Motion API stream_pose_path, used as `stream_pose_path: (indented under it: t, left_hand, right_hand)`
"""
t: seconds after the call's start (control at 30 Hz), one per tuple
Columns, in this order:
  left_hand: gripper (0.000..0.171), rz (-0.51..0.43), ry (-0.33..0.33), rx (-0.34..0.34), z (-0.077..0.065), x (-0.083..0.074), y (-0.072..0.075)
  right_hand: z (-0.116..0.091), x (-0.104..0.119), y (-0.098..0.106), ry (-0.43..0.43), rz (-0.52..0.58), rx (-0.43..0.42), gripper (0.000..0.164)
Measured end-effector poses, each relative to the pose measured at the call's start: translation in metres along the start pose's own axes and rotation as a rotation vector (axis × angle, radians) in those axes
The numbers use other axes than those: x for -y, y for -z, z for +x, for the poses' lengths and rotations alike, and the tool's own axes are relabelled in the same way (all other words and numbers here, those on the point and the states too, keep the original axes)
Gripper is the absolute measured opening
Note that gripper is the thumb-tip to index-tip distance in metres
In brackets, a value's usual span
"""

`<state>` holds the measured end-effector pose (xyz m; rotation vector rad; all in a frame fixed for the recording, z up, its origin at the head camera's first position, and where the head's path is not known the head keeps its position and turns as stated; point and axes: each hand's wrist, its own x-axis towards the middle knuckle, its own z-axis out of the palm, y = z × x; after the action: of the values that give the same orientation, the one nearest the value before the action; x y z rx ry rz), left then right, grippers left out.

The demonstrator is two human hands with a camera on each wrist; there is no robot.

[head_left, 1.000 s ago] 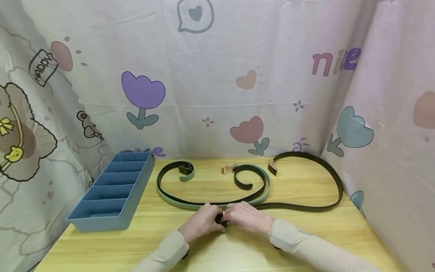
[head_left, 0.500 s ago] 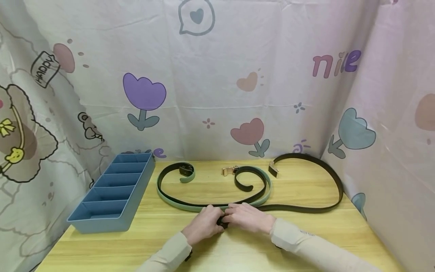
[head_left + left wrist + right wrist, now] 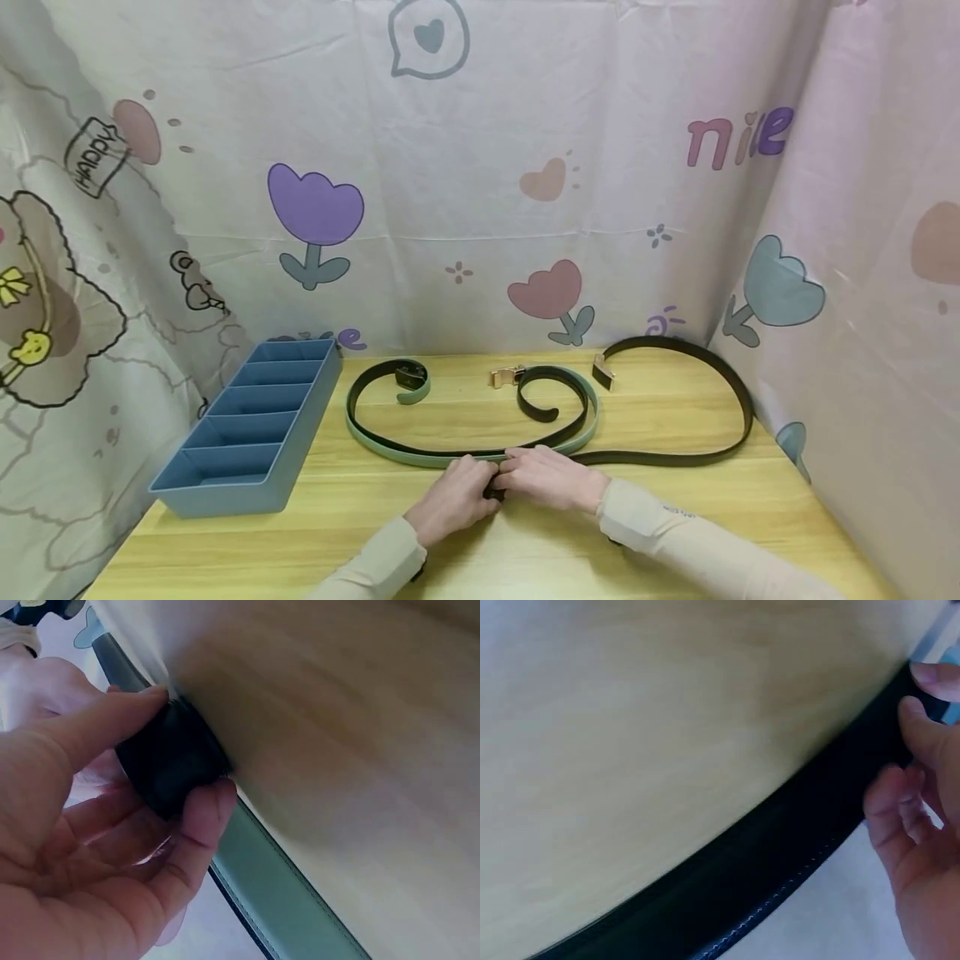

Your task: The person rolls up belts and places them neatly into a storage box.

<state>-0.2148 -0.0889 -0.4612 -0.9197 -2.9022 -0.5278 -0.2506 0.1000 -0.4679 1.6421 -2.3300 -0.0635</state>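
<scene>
A black belt (image 3: 660, 459) runs from my hands to the right, curving back to a gold-coloured buckle (image 3: 602, 372). Low at the table's middle, my left hand (image 3: 455, 494) grips the belt's rolled-up end (image 3: 172, 757) between thumb and fingers. Close beside it, my right hand (image 3: 551, 478) pinches the same belt where the strap meets the roll. In the right wrist view the stitched strap (image 3: 765, 847) stands on edge, leading away from the fingertips. The inside of the roll is hidden by the fingers.
Just beyond my hands lies a loosely curled green and black strap (image 3: 397, 452), with a dark buckle (image 3: 410, 374) at its left end and a gold buckle (image 3: 507, 377) at right. A blue compartment tray (image 3: 273, 471) stands at left. Printed curtains (image 3: 450, 142) surround the table.
My left hand has turned and shifted slightly right, nearer the right hand, and covers more of the roll. The right hand stays almost in place.
</scene>
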Motion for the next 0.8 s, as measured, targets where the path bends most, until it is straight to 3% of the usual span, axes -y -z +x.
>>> stream_pose_path:
  t: [0.2, 0.33, 0.5, 0.6, 0.8]
  left_hand:
    - [0.028, 0.013, 0.042, -0.02, -0.0006, 0.0001, 0.0011]
    - [0.025, 0.04, 0.009, -0.025, 0.0006, 0.0004, 0.001]
    - [0.017, 0.013, -0.016, 0.038, 0.0037, 0.0025, 0.0012]
    - [0.018, -0.021, 0.005, 0.071, 0.0052, 0.0024, 0.0019]
    - [0.027, -0.05, 0.025, 0.027, 0.0027, 0.0015, 0.0006]
  right_hand:
    - [0.0004, 0.0031, 0.001, -0.031, -0.041, 0.018, 0.009]
    - [-0.0026, 0.002, 0.0001, -0.011, -0.059, 0.004, 0.011]
    - [-0.0084, -0.0026, -0.0017, -0.019, 0.017, -0.01, 0.012]
    - [-0.0084, -0.0025, -0.0014, -0.03, 0.039, -0.021, 0.011]
    - [-0.0036, 0.0045, 0.0013, -0.021, -0.007, -0.013, 0.005]
